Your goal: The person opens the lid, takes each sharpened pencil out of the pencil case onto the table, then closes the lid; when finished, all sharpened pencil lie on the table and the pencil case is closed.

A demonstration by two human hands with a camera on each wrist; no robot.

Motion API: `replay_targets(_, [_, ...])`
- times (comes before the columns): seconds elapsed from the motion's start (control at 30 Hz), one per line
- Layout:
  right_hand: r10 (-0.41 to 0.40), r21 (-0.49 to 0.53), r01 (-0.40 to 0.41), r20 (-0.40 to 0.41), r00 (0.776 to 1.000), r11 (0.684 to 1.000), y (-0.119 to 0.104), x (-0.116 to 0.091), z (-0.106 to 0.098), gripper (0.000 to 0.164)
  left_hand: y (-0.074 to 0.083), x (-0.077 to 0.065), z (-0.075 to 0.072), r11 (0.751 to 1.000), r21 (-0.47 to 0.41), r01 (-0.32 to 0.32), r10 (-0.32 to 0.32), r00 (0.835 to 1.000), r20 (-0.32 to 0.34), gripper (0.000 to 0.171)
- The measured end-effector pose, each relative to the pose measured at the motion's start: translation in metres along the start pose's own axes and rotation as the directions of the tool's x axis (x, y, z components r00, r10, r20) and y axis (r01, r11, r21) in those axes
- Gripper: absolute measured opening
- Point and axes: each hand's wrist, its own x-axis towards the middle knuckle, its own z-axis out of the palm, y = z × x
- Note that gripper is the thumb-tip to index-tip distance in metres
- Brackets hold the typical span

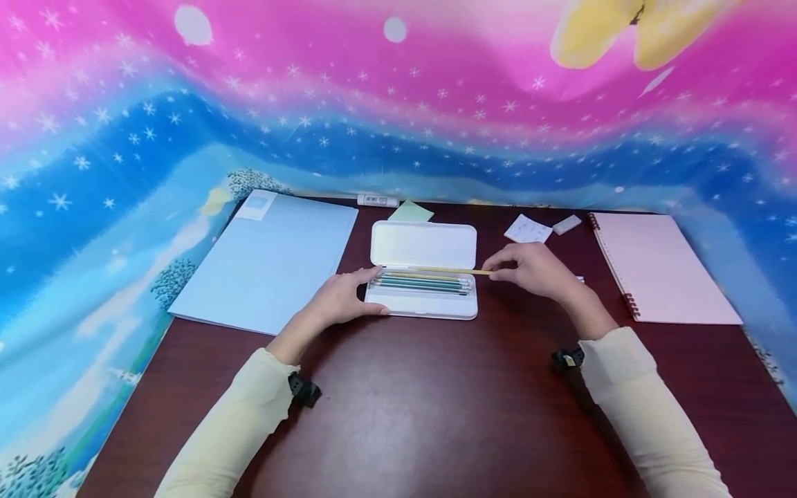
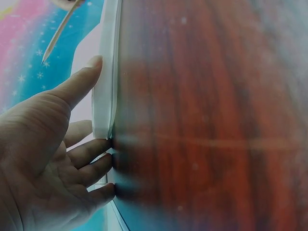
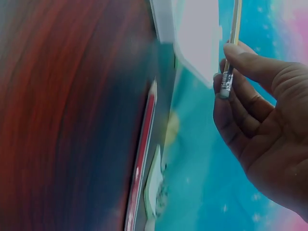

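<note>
A white pencil case [image 1: 423, 308] lies with its lid raised at the back, and several green and yellow pencils [image 1: 423, 282] are inside. My left hand [image 1: 339, 297] holds the case's left end, thumb at the front edge and fingers toward the back; in the left wrist view the thumb rests on its side. Between thumb and fingers, my right hand [image 1: 538, 270] pinches a yellow pencil [image 3: 236, 26] near its eraser end. That pencil stretches leftward above the open case, point to the left. In the right wrist view a red pencil [image 3: 143, 154] lies on the table.
On the left lies a light blue folder [image 1: 274, 256]; on the right, a pink spiral notebook [image 1: 669, 270]. Behind the case are a white tube [image 1: 377, 200] and green paper [image 1: 411, 211]. Patterned paper [image 1: 528, 229] and an eraser [image 1: 567, 225] sit behind my right hand.
</note>
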Motion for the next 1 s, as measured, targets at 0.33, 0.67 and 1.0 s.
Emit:
replay_targets(0.33, [0.065, 0.062, -0.057, -0.135, 0.989, 0.996, 0.034, -0.025, -0.024, 0.012, 0.001, -0.001, -0.002, 1.000, -0.001, 0.002, -0.002, 1.000, 0.000, 0.094])
replay_targets(0.67, [0.161, 0.155, -0.143, -0.114, 0.980, 0.978, 0.067, -0.050, -0.036, 0.014, 0.000, -0.001, -0.002, 1.000, 0.000, 0.000, 0.000, 1.000, -0.001, 0.095])
replay_targets(1.0, [0.283, 0.165, -0.267, -0.081, 0.956, 0.949, 0.099, -0.073, -0.041, 0.024, 0.000, -0.001, 0.001, 1.000, -0.009, 0.002, -0.002, 1.000, -0.001, 0.095])
